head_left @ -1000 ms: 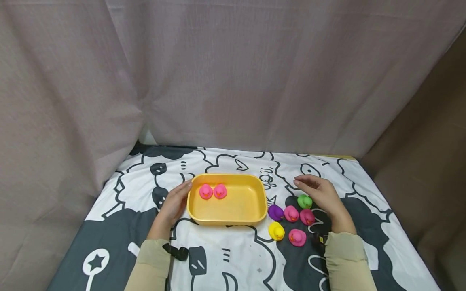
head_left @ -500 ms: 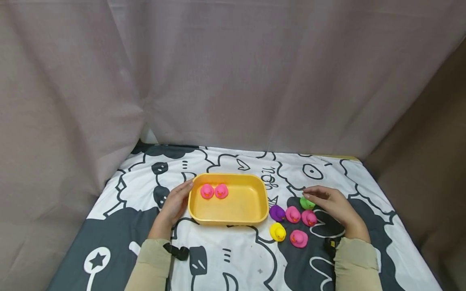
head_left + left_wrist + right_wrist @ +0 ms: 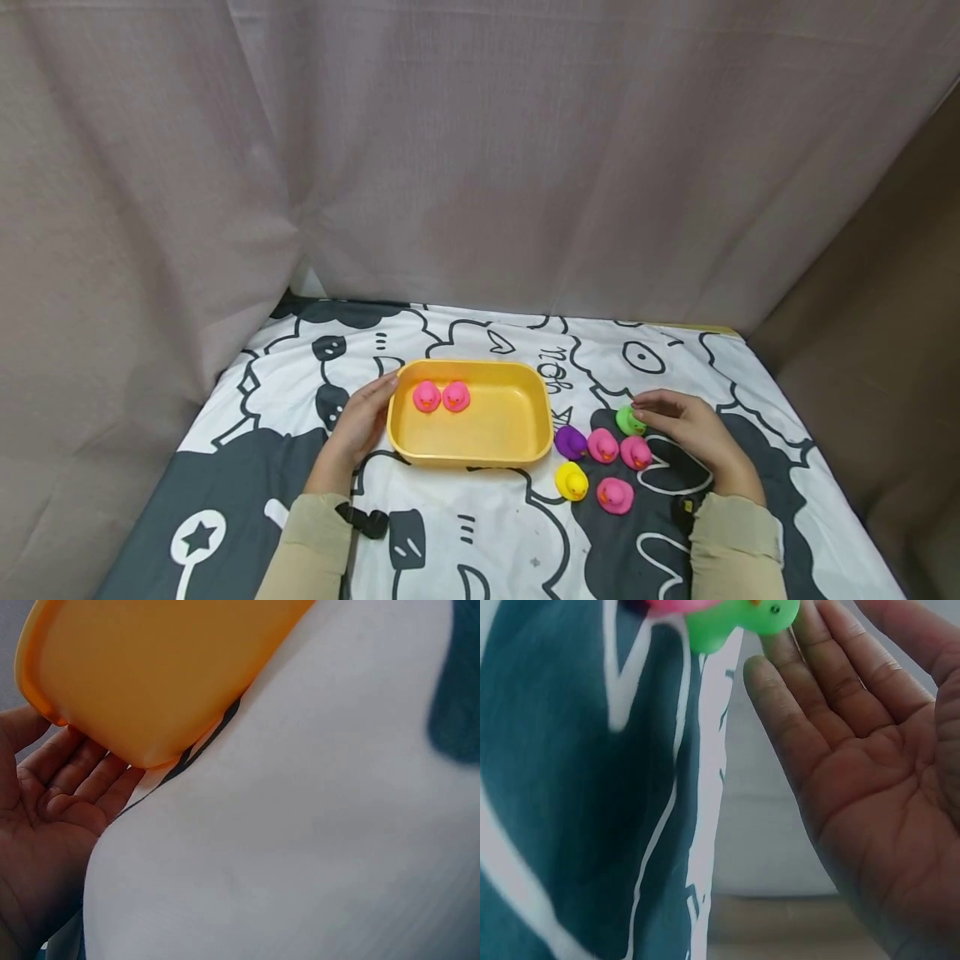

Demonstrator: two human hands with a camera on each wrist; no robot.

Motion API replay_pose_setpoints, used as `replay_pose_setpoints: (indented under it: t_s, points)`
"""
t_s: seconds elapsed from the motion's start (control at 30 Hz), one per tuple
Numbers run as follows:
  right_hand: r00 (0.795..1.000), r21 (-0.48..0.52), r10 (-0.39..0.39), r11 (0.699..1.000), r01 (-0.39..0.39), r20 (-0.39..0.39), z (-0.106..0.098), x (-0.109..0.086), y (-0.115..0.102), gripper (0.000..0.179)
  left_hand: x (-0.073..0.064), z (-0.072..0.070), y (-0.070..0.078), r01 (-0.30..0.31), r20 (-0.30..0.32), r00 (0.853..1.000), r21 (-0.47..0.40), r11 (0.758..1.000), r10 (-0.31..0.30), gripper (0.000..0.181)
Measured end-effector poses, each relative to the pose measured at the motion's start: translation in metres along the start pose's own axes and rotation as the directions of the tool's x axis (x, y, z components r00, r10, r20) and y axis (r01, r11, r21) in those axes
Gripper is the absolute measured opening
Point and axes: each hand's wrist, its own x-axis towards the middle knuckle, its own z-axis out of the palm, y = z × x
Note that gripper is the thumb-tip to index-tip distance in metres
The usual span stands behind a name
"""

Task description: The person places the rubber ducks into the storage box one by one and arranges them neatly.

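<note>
Across the patterned surface (image 3: 495,558), in the head view, a yellow tray (image 3: 498,425) sat near the middle, with two pink ducks (image 3: 427,397) side by side toward its far left corner. The left hand (image 3: 365,417) lay against the tray's left end, its grip extended along the wall and not clamped. Right of the tray stood a loose cluster: a purple duck (image 3: 570,442) just beside the wall, a yellow duck (image 3: 572,482) nearer, and three more pink ducks (image 3: 602,446). Farthest in that cluster, a green duck (image 3: 628,421) rested on the surface, with the right hand (image 3: 678,419) at its right and the grip apart. Tan sleeves (image 3: 307,542) covered both forearms, and a curtain (image 3: 480,167) hung beyond the far edge.

Seen from the left wrist, the fingers stretched out to the tray's outer wall, the palm facing the camera.

Seen from the right wrist, the green duck, cut off by the top edge, overlapped the loosely extended fingers; whether they touched it could not be told.
</note>
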Motion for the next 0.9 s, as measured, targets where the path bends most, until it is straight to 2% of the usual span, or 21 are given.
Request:
replay_pose_setpoints:
  t_s: [0.33,0.6,0.9]
  points:
    - [0.999,0.001,0.044,0.999,-0.044,0.008,0.003,0.003,0.016,0.051,0.0,0.0,-0.002,0.008,-0.014,1.0,0.011,1.0,-0.008,0.054]
    - [0.997,-0.008,0.073,0.997,-0.072,0.035,0.004,0.003,0.016,0.055,-0.001,0.001,0.0,0.013,-0.012,1.0,0.006,1.0,-0.013,0.053]
    - [0.998,0.002,0.033,0.999,-0.033,0.056,0.002,0.003,0.017,0.052,-0.001,0.001,0.002,0.007,0.0,1.0,-0.007,1.0,-0.007,0.051]
